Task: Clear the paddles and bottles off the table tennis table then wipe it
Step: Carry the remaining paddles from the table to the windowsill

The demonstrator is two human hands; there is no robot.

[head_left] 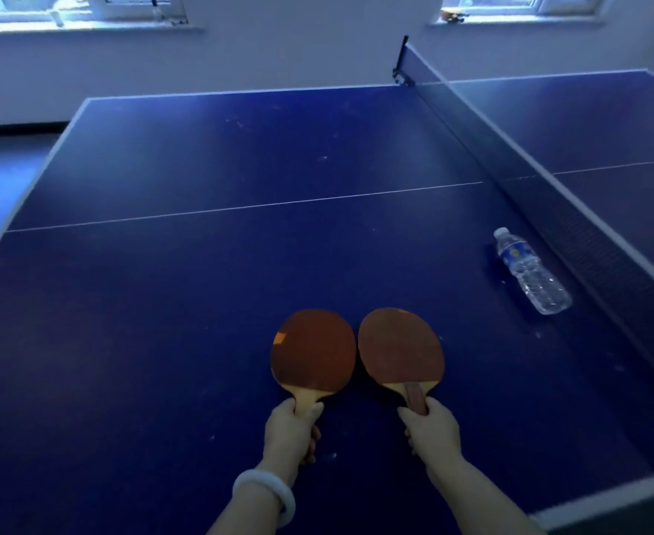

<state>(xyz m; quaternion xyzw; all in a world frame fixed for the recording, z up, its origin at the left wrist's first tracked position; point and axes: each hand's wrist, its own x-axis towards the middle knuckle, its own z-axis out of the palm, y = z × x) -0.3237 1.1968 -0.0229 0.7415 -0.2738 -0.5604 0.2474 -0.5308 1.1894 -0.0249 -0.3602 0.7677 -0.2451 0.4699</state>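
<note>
The left hand (290, 430) has its fingers curled tight around the handle of the left paddle (313, 351). The right hand (431, 430) grips the handle of the right paddle (400, 349) the same way. Both paddles show brown-red rubber faces, blades side by side and nearly touching, over the near part of the blue surface (163, 303); contact with the surface cannot be confirmed. A clear bottle (530, 272) lies on its side to the right, just beside the net (572, 210). A white bangle (265, 492) sits on the left wrist.
</note>
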